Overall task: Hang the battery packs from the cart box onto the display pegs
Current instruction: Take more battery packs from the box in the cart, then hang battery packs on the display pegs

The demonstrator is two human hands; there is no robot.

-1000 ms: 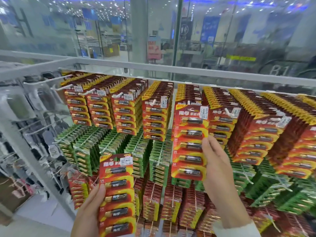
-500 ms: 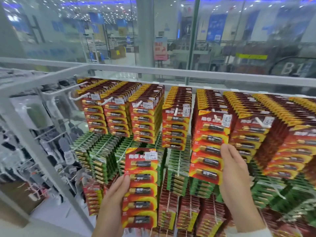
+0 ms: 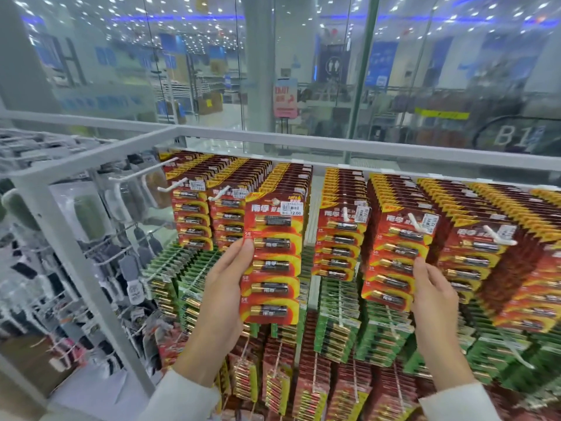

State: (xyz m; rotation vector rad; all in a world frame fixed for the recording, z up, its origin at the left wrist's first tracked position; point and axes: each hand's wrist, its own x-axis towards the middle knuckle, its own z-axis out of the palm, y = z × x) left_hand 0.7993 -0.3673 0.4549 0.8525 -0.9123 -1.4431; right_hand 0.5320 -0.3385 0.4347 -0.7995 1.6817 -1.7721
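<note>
Fingers: left hand (image 3: 221, 302) pinches one red battery pack (image 3: 273, 259) at its nine o'clock edge; right hand (image 3: 437, 302) straight, together, touching hung pack (image 3: 397, 256) at its three o'clock edge.
Count: five batteries per pack.
Writing: price sticker (image 3: 291, 208) "12.00"; sign (image 3: 513, 136) "B1" at two o'clock.

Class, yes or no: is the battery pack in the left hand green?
No, the left hand grips a red and yellow battery pack.

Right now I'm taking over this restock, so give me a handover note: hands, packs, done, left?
Left hand: grips a red battery pack by its left edge, raised before the top row, not yet hung.
Right hand: open, fingers touching the front hung pack at its right edge.
Done: that pack sits on its peg.
Left: hang the held pack; cart box out of view.
</note>
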